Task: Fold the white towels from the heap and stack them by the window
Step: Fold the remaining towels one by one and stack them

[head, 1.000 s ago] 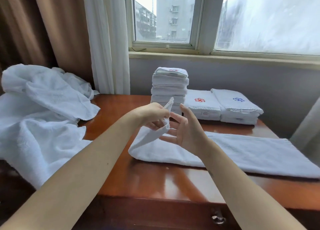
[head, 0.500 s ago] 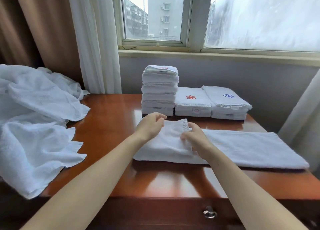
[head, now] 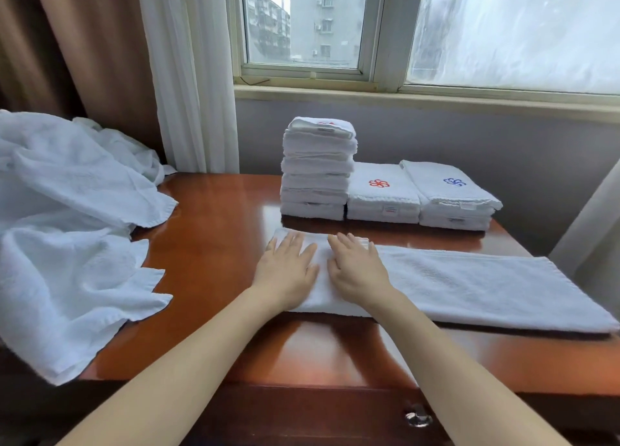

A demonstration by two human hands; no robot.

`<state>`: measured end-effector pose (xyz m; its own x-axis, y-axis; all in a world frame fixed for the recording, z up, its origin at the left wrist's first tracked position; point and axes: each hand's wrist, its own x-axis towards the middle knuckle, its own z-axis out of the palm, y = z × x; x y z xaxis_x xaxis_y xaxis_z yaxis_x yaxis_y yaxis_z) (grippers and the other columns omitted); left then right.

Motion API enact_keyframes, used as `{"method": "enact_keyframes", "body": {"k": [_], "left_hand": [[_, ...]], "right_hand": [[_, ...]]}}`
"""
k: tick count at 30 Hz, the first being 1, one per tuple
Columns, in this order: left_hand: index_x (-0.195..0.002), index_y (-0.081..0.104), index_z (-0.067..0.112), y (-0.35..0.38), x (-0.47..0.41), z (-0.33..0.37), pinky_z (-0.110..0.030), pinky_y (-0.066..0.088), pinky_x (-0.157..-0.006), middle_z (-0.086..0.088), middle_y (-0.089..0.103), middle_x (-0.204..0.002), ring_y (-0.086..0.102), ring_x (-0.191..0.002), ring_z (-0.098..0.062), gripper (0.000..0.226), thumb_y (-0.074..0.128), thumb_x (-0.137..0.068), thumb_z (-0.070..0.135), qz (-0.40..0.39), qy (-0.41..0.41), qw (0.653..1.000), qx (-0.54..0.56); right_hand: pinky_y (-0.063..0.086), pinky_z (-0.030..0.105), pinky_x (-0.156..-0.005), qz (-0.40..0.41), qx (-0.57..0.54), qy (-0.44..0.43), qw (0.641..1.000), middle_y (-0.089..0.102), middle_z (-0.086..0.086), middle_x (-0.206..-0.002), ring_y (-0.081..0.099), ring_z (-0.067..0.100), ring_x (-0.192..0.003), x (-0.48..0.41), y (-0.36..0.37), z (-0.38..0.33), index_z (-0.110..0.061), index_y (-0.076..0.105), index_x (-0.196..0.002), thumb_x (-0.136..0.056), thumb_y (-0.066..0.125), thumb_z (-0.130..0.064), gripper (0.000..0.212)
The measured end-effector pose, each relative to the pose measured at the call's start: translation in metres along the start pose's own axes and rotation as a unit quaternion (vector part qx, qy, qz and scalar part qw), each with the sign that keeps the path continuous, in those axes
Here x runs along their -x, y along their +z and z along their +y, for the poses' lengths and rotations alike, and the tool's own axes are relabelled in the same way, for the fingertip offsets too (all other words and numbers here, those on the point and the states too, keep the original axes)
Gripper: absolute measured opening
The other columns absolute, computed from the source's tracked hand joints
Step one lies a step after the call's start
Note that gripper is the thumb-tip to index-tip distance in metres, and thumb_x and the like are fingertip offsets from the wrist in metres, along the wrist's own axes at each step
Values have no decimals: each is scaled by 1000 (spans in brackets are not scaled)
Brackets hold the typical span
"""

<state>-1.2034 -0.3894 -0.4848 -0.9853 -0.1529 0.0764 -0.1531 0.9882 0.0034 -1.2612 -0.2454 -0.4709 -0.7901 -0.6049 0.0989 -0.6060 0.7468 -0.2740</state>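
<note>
A long white towel, folded into a strip, lies across the wooden table. Its left end is folded over itself. My left hand and my right hand press flat on that folded end, side by side, fingers straight. A heap of unfolded white towels covers the table's left side. By the window stand three piles of folded towels: a tall stack, a low pile with a red emblem and a low pile with a blue emblem.
A white sheer curtain and a brown drape hang at the back left. The window sill runs behind the piles. A drawer knob shows below the table's front edge. Another pale curtain hangs at the right.
My hands brought the lifted left end of the towel down onto the strip, let go of the corner and now lie flat on the fold.
</note>
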Motion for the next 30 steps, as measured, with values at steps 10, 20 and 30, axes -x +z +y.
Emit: {"method": "enact_keyframes", "body": {"k": [10,20,30], "left_hand": [[-157,14,33,7,-8,-6,-42,4,-123,-1,10,-165,3,-152,-20,60,19,-100,53,-4,-5,999,38],[-157,12,35,7,7,-61,-40,3,-123,0,7,-166,1,-152,-17,62,15,-99,58,2,-24,999,24],[-157,14,33,-1,39,-112,-42,8,-123,1,10,-165,4,-152,-16,59,17,-101,53,-2,-56,998,2]], "right_hand": [[-6,43,-123,-30,41,68,996,-1,-1,-166,-5,13,-152,17,9,45,-33,7,-158,-93,16,-70,75],[-10,46,-121,-42,13,41,998,-3,1,-166,-8,15,-152,-3,24,-3,-33,5,-158,-94,16,-70,75],[-11,47,-121,-54,2,-2,999,-3,2,-166,-9,19,-152,-18,43,-53,-29,4,-158,-94,14,-69,76]]}}
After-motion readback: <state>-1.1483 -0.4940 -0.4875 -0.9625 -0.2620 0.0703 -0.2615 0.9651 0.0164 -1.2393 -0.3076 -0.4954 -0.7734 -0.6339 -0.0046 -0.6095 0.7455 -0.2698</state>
